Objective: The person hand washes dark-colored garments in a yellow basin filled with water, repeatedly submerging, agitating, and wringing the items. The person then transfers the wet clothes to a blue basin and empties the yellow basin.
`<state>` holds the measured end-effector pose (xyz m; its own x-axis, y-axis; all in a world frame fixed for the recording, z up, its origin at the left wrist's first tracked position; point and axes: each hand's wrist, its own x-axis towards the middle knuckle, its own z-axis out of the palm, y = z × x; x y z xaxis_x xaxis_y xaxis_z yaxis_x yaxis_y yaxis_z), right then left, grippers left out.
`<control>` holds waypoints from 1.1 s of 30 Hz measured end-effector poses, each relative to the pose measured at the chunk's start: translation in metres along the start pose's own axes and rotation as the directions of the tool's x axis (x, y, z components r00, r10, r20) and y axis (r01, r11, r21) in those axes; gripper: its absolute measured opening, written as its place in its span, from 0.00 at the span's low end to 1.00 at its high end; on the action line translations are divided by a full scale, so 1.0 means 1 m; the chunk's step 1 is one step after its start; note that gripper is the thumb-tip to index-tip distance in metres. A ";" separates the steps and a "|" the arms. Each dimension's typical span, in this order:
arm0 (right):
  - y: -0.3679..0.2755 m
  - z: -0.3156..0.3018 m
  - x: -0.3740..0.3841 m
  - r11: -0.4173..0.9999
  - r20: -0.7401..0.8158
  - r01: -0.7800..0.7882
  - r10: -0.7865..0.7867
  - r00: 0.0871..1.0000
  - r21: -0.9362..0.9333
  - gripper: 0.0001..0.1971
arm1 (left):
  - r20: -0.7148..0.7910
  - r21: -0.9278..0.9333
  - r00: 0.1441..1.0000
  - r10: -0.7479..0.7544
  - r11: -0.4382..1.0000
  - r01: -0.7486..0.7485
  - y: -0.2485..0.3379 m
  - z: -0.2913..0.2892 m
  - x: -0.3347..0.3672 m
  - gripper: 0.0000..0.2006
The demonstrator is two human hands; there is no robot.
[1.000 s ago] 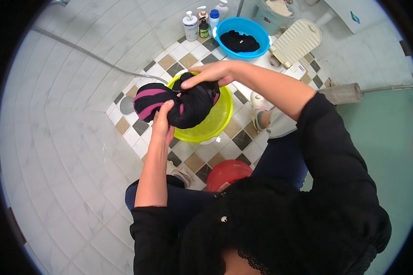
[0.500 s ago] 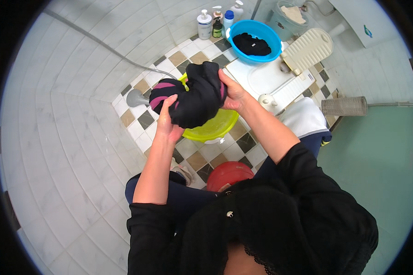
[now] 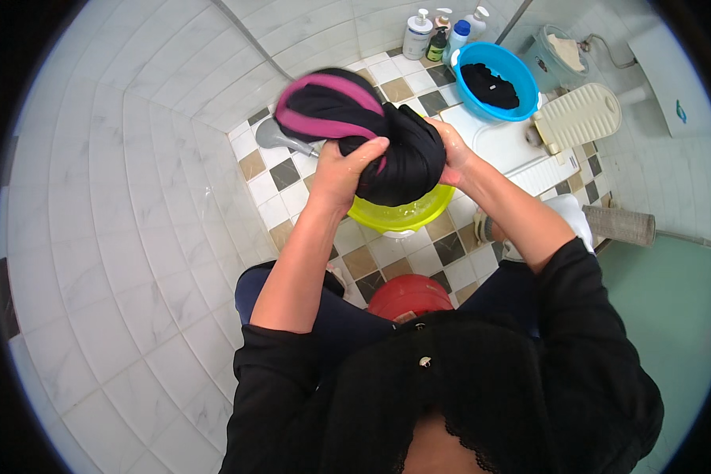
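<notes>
A bunched black garment (image 3: 407, 162) with magenta stripes is held up between my two hands, its upper left part bulging out. My left hand (image 3: 341, 175) grips it from the left, thumb lying across the fabric. On the right side my right hand (image 3: 453, 152) is closed round the cloth, its fingers partly hidden behind. Below the garment stands a yellow-green basin (image 3: 407, 220) with liquid in it, partly covered from view.
A grey shower head (image 3: 270, 136) lies left of the basin. Bottles (image 3: 417, 35) stand by the far wall, near a blue basin (image 3: 464, 99) holding black cloth. A cream ridged board (image 3: 583, 117) lies at far right. Between my legs is a red stool (image 3: 409, 295).
The garment has been turned and lifted in my hands, and its striped part now swings up and out at the left. The view has shifted, so the surroundings sit farther right.
</notes>
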<state>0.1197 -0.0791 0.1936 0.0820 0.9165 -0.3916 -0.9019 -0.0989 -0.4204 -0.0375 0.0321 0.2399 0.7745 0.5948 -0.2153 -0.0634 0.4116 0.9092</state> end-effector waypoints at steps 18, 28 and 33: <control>-0.029 0.049 0.025 0.795 -0.268 -0.523 0.456 0.849 -0.307 0.34 | 0.101 -0.316 0.994 0.031 0.949 0.003 -0.001 -0.010 0.023 0.18; 0.006 0.024 -0.001 0.989 0.144 -0.039 0.018 0.989 0.145 0.44 | 0.066 -0.570 0.993 -0.102 0.812 0.122 0.009 -0.030 0.032 0.17; 0.040 0.033 0.003 0.976 0.116 0.114 -0.137 0.984 0.188 0.43 | 0.032 -0.377 0.994 -0.102 0.920 0.106 -0.005 -0.025 0.030 0.14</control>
<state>0.0694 -0.0672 0.2028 0.1551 0.9600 -0.2332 -0.9504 0.0806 -0.3004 -0.0293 0.0650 0.2201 0.7966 0.5276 -0.2953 -0.2131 0.7020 0.6795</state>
